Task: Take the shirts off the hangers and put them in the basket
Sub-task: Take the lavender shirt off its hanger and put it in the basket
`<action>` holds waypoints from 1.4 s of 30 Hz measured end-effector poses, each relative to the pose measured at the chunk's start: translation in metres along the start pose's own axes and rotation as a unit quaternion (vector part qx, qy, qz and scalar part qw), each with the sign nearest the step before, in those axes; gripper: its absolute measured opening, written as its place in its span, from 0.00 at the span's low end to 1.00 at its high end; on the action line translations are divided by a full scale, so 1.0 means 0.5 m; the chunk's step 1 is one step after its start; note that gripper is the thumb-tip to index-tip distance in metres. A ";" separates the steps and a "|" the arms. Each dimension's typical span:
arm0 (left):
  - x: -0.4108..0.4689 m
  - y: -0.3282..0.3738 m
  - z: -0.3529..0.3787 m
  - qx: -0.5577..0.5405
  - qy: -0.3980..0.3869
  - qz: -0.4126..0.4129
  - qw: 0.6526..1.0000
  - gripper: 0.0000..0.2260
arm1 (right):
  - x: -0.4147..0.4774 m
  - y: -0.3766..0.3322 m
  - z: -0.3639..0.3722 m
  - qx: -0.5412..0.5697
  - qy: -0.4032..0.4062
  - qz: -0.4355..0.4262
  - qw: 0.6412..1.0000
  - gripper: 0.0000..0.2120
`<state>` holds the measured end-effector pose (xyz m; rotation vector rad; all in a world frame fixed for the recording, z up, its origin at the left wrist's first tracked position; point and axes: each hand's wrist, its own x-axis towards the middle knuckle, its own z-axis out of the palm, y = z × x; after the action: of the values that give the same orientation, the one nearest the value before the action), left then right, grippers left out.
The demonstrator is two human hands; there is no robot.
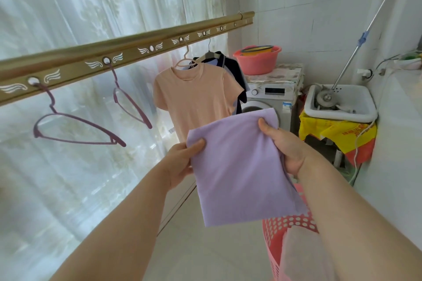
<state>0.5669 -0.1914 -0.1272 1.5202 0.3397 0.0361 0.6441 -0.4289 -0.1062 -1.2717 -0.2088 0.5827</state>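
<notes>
Folded purple shirt [242,173] held flat in the air below the rail [127,50]; left hand [180,162] fingers pinch its left edge, right hand [285,146] fingers grip its right edge, thumbs on top. Pink basket [290,223] sits lower still beneath the rail. On the rail: two empty hangers [118,141] [148,123] near end, peach shirt [196,98] and dark shirt [236,73] far end.

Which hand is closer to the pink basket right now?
Right. The right hand grips the purple shirt at its right edge, roughly above the pink basket. The left hand pinches the shirt's left edge, farther off to the basket's left.
</notes>
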 end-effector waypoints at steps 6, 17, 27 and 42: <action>0.051 0.046 0.006 -0.041 0.091 0.024 0.995 0.16 | 0.039 0.025 -0.017 0.042 0.003 0.045 0.998 0.24; 0.220 -0.033 -0.031 -0.122 -0.016 -0.142 0.982 0.29 | 0.125 0.095 -0.025 -0.037 0.075 0.148 0.986 0.14; 0.348 -0.200 0.047 0.008 -0.113 -0.197 0.974 0.15 | 0.157 0.202 -0.130 0.018 0.191 0.228 0.955 0.11; 0.392 -0.434 0.334 0.219 -0.199 -0.249 0.922 0.19 | 0.075 0.415 -0.406 -0.004 0.321 0.366 0.873 0.19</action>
<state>0.7532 -0.3209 -0.3759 1.7898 0.4132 -0.7904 0.7075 -0.5432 -0.3685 -1.4742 0.8672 0.7531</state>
